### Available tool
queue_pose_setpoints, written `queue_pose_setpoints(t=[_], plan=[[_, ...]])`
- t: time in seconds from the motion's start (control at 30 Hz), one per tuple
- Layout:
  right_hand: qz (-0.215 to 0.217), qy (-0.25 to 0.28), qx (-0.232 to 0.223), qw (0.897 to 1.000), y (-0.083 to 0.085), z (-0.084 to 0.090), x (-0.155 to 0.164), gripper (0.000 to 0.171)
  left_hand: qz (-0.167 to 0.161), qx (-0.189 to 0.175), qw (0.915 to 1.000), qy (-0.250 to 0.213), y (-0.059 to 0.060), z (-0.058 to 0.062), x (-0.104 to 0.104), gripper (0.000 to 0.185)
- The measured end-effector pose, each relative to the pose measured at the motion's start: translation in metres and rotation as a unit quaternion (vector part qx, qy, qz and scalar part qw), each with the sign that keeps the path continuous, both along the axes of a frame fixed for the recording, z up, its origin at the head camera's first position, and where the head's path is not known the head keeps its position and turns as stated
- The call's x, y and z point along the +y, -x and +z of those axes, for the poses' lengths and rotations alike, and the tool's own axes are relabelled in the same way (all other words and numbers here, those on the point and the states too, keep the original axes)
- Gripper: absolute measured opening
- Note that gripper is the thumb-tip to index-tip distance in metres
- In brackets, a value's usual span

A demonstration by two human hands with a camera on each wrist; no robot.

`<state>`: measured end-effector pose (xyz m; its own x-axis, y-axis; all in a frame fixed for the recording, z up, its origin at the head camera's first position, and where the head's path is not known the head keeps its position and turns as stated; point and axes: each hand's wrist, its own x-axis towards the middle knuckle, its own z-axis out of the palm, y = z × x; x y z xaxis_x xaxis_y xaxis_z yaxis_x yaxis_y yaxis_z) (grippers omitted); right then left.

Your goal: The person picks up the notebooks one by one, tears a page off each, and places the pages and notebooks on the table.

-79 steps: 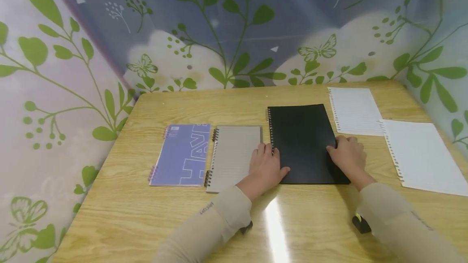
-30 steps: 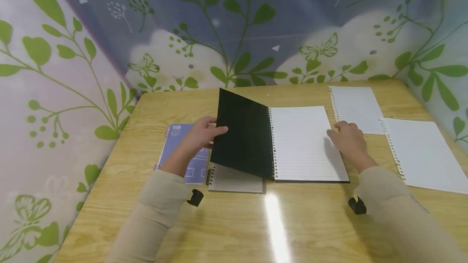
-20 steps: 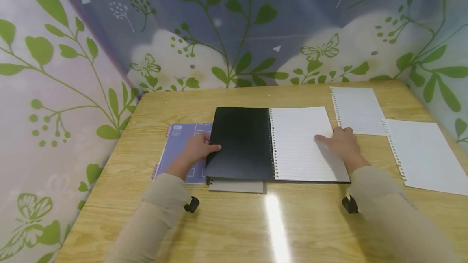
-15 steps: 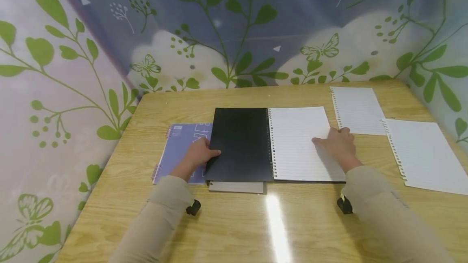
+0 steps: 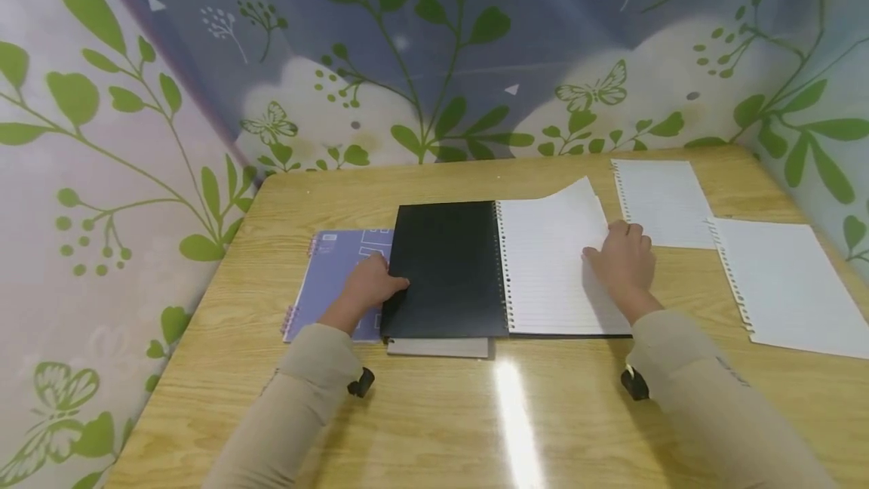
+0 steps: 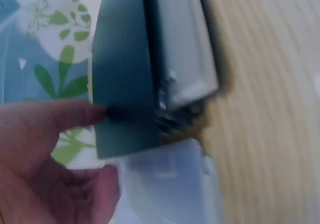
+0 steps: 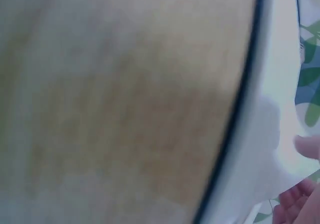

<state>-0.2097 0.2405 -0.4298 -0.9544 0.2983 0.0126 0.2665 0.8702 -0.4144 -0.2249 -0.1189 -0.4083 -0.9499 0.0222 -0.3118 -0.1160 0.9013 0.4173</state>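
Observation:
A black spiral notebook [image 5: 444, 270] lies opened flat, its cover turned to the left and lined paper on the right. My left hand [image 5: 366, 281] holds the cover's left edge; in the left wrist view the thumb lies on the black cover [image 6: 125, 69] with fingers at its other side. At the right edge, my right hand [image 5: 624, 259] pinches the top lined page [image 5: 550, 262], whose upper right corner curls up off the sheets below. The right wrist view shows that page [image 7: 265, 134] between thumb and fingers.
A purple notebook [image 5: 322, 278] lies left, partly under the black cover. Below that cover a grey lined notebook [image 5: 441, 348] shows only its near edge. Two torn-out sheets, a smaller sheet [image 5: 668, 202] and a larger sheet [image 5: 787, 278], lie right on the wooden table [image 5: 434, 413].
The black notebook, closed at first, has been opened leftward by my left hand and its cover laid down. My right hand has since taken the top page's edge and raised its corner.

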Motion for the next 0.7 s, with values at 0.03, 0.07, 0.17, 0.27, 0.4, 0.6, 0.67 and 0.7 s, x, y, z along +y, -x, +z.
queue_pose_setpoints(t=[0.03, 0.07, 0.17, 0.27, 0.4, 0.6, 0.67, 0.7], plan=[[-0.003, 0.005, 0.019, 1.0, 0.0, 0.003, 0.001, 0.047, -0.005, 0.007, 0.9997, 0.022, 0.0, 0.002, 0.004, 0.056], [-0.004, 0.008, 0.033, 0.999, 0.001, 0.005, 0.003, 0.039, -0.01, 0.015, 0.9988, 0.046, 0.001, 0.005, 0.009, 0.063], [0.001, 0.012, 0.063, 0.998, 0.001, 0.016, 0.008, 0.028, -0.046, 0.044, 0.9926, 0.104, 0.003, 0.014, 0.03, 0.074], [0.017, 0.007, 0.064, 0.998, 0.003, 0.027, 0.012, 0.028, -0.125, 0.079, 0.9815, 0.122, 0.009, 0.017, 0.056, 0.073], [0.036, 0.014, 0.041, 0.998, 0.007, 0.039, 0.012, 0.03, -0.246, 0.096, 0.959, 0.103, 0.02, 0.012, 0.086, 0.067], [0.035, 0.066, -0.035, 0.997, 0.009, 0.039, 0.011, 0.043, -0.283, 0.014, 0.9523, 0.114, 0.034, -0.006, 0.109, 0.066], [0.033, 0.073, -0.063, 0.995, 0.009, 0.035, 0.014, 0.05, -0.279, -0.009, 0.9518, 0.127, 0.034, -0.011, 0.112, 0.068], [0.03, 0.075, -0.075, 0.994, 0.008, 0.032, 0.016, 0.052, -0.278, -0.016, 0.952, 0.128, 0.033, -0.013, 0.113, 0.068]])
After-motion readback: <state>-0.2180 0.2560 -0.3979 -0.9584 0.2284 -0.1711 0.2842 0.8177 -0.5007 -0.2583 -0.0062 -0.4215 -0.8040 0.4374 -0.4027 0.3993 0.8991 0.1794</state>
